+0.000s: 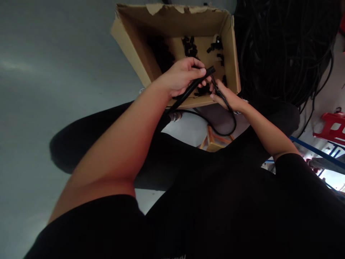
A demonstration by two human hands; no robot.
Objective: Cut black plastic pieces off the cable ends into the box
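At the left, the grey floor (35,82) is stretching past the seated person's dark-clad left leg (78,135). Right of it, a cardboard box (129,52) is standing open beyond the knees, its rim showing torn edges at the far side; small black parts (189,46) are lying in clusters on its bottom. Over the box's near part, the left hand (184,75) is pinching a thick black tube (190,90) between thumb and fingers, close to the tube's far right end; the tube is slanting back toward the near left. Below the box, a wooden frame (215,146) is showing between the legs. Just right of the tube's end, the right hand (228,98) is gripping a thinner black cable (228,104), which is hanging in a loop on the near side of the box; whether the two are joined is remaining unclear. Farther right, a large heap of black tubing (285,54) is lying beside the box. Nearer, a blue bar (315,150) is running rightward, and a red plastic piece (326,126) is standing beyond it.
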